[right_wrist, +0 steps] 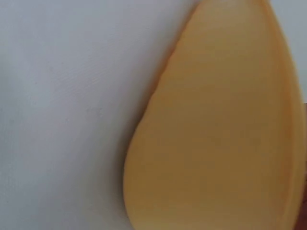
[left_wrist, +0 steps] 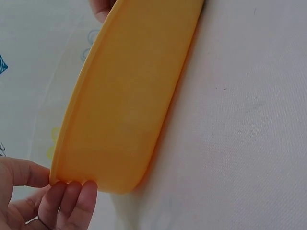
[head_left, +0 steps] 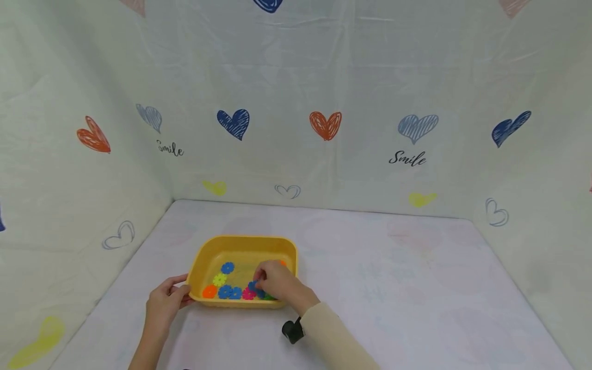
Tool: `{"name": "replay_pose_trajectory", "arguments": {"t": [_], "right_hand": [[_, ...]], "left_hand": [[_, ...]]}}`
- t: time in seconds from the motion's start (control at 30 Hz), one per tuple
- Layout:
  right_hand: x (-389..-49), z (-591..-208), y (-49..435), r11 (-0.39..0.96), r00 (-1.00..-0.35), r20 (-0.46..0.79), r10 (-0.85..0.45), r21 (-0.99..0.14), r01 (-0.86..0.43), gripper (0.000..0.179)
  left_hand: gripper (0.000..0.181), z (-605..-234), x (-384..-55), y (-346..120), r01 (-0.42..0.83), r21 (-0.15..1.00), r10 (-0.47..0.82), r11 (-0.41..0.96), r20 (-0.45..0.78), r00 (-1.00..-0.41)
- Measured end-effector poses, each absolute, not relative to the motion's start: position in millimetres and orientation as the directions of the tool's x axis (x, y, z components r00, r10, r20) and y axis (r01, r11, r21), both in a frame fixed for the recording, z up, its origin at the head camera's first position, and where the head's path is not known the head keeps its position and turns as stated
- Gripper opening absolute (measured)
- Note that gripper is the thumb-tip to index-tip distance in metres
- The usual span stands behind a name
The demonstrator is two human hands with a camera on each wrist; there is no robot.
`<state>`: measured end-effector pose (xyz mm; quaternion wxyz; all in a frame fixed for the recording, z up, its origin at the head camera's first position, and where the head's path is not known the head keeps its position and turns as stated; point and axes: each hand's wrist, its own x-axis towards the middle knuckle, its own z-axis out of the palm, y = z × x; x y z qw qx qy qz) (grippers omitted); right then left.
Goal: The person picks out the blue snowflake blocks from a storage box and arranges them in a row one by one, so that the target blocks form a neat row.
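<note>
A yellow plastic tray [head_left: 240,303] rests on the table, with small flower-shaped plastic discs inside. My left hand [head_left: 163,304] grips its near left corner, thumb on the rim and fingers against the outer wall; the left wrist view shows these fingers [left_wrist: 67,203] closely. Over the tray's right part, my right hand [head_left: 279,281] reaches in with bent fingers, pinching a blue flower-shaped disc [head_left: 253,286]. A pink disc [head_left: 248,293] lies just left of it. In the right wrist view the tray wall [right_wrist: 216,134] hides most of that hand.
Along the tray's left and near side lie an orange disc [head_left: 209,292], a yellow disc [head_left: 219,279] and several blue discs [head_left: 225,292]. A dark round object [head_left: 292,331] shows by the right wrist. Behind the table [head_left: 393,288] hangs a heart-printed sheet [head_left: 361,77].
</note>
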<state>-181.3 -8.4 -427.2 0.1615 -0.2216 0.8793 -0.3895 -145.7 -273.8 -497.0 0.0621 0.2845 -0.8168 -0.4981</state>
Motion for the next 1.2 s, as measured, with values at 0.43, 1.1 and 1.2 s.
{"name": "replay_pose_trajectory", "arguments": {"t": [0.43, 1.1, 1.2], "right_hand": [[-178, -412, 26, 0.451, -0.91, -0.001, -0.415, -0.869, -0.204, 0.007], [-179, -431, 85, 0.348, -0.986, 0.018, -0.169, -0.935, -0.076, 0.01], [-178, -436, 91, 0.338, -0.991, -0.01, -0.133, -0.94, -0.036, 0.011]], "left_hand": [[0.041, -453, -131, -255, -0.409, 0.862, -0.477, 0.298, -0.236, -0.846], [0.044, -450, -128, -261, -0.438, 0.863, -0.42, 0.251, -0.311, -0.853], [0.045, -469, -132, -271, -0.412, 0.878, -0.414, 0.243, -0.29, -0.863]]}}
